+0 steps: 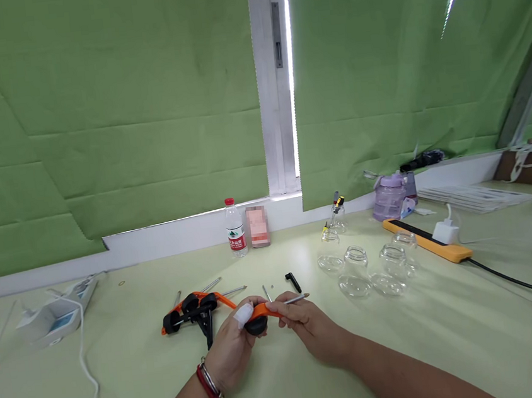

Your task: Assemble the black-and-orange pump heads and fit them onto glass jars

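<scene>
My left hand (231, 348), with a white bandage on one finger and red and metal bracelets at the wrist, is closed around an orange bar with a black wheel (256, 319). My right hand (308, 327) pinches a thin metal rod (297, 298) at the end of that orange piece. Just left lies an orange and black assembly with wheels (193, 311). Loose metal rods (232, 290) and a small black L-shaped key (292, 281) lie on the pale green table (123, 378) behind my hands.
Several clear glass jars (357, 272) stand to the right, by an orange power strip (425, 240) with a white charger and black cable. A water bottle (235, 229) and purple jug (388, 197) sit by the wall. A white device (53, 317) with cord lies left.
</scene>
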`<state>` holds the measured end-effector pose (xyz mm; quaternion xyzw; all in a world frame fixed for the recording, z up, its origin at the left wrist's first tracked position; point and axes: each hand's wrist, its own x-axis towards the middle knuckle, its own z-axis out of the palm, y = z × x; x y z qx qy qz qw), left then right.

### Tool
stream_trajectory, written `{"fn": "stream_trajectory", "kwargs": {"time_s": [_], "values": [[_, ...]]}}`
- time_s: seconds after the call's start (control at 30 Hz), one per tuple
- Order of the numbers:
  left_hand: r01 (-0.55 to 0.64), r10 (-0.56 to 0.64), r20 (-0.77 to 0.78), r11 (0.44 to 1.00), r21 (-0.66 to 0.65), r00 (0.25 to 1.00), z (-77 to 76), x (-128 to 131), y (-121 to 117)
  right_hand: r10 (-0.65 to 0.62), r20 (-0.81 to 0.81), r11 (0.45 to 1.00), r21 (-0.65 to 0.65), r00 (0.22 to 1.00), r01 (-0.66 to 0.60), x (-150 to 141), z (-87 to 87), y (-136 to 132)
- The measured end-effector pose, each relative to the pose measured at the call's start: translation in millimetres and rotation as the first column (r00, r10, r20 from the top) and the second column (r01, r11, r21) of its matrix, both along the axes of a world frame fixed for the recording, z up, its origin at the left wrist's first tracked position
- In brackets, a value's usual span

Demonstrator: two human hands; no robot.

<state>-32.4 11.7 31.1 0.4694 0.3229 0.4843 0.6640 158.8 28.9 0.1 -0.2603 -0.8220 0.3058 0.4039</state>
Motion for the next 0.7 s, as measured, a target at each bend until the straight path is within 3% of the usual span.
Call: {"fn": "stream_trajectory", "kwargs": {"time_s": [0.1,0.2,0.33,0.47,0.7], "values": [[-0.033,0.034,0.015,0.999,-0.032,0.999,-3.1,0.6,3.1,0.010,0.043,1.000,0.011,0.999,-0.011,0.1,5.8,-1.4],[-0.157,0.163,0.070,0.984,-0.089,0.984,-5.7,-1.4,10.4,-0.007,0.091,1.000,0.027,0.996,0.004,3.8,7.9,1.1],[-0.344,0.365,0.163,0.928,-0.145,0.917,-8.1,-7.9,22.3,-0.193,0.074,0.981,-0.016,0.978,0.194,10.8,0.5,12.3],[-0.387,0.408,0.164,0.910,-0.148,0.898,-10.1,-9.1,24.7,-0.337,0.188,0.941,0.025,0.922,0.339,10.2,-6.2,21.9],[-0.336,0.348,0.164,0.937,-0.099,0.923,-11.6,-3.3,20.2,-0.222,0.550,0.975,0.148,0.805,0.168,-4.6,-6.0,20.4]]}}
